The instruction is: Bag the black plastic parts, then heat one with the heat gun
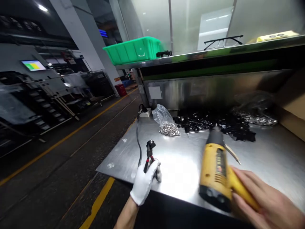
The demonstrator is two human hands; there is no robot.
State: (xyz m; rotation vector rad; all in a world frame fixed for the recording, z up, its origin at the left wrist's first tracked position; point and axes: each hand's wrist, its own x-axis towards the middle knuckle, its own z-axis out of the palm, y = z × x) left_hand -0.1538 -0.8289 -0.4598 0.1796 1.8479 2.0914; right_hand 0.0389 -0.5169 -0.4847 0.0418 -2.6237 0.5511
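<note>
My left hand [145, 179], in a white glove, is wrapped round the handles of black and red pliers [149, 156]. A small dark part [151, 144] sits at the jaws of the pliers, above the front edge of the metal table. On the right, my bare right hand [264, 197] grips the yellow handle of a yellow and black heat gun [214, 171]. Its dark nozzle points away toward a pile of black parts [197, 121]. The heat gun and this hand are slightly blurred.
On the metal table [124, 156] lie a bag of small metal pieces [169, 128], another bag [258, 117] and a black cable [138, 136]. A cardboard box [292, 101] stands at the right. The shelf above holds a green bin [135, 51] and glasses [223, 41].
</note>
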